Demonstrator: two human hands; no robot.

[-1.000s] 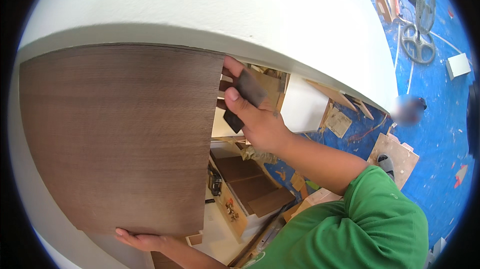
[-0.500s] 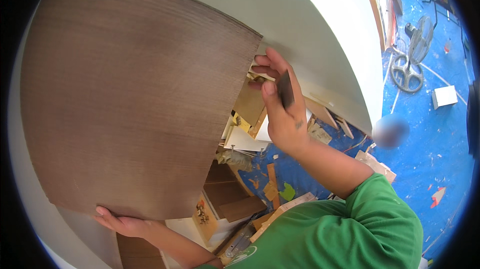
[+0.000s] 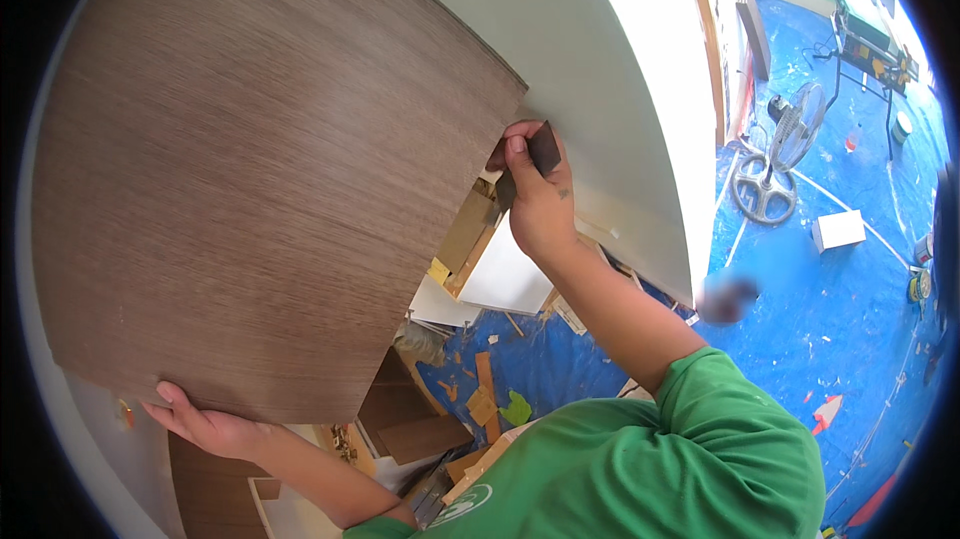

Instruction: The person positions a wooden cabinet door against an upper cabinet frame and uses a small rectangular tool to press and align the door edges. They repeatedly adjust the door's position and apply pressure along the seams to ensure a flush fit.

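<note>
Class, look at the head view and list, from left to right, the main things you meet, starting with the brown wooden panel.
Brown wooden panel → right hand → standing fan → white box → small round container. The left hand is left out because it overlaps the panel.

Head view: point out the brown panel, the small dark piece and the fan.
Brown panel (image 3: 255, 179): head view, middle of its face.
Small dark piece (image 3: 544, 150): head view, its upper part.
Fan (image 3: 798, 127): head view, its round cage.

Glare bleaches the white panel (image 3: 665, 89); a blurred patch (image 3: 728, 299) seems dark.
</note>
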